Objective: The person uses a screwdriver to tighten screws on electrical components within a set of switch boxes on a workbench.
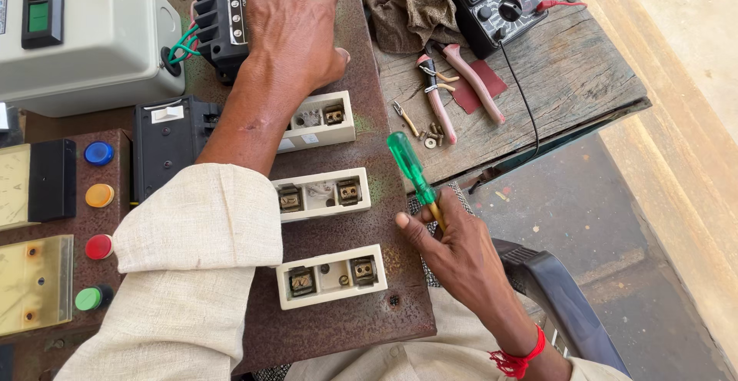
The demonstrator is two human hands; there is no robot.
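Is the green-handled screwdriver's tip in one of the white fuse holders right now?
No. The right hand holds the green-handled screwdriver off the panel's edge, handle pointing up, clear of the three white fuse holders.

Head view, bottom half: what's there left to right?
Coloured push buttons → cream sleeve → white fuse bases → right hand holding green-handled screwdriver → dark chair arm.

Wooden bench (584, 81): rusty panel (338, 319), pliers (453, 85), multimeter (492, 0), rag (407, 4).
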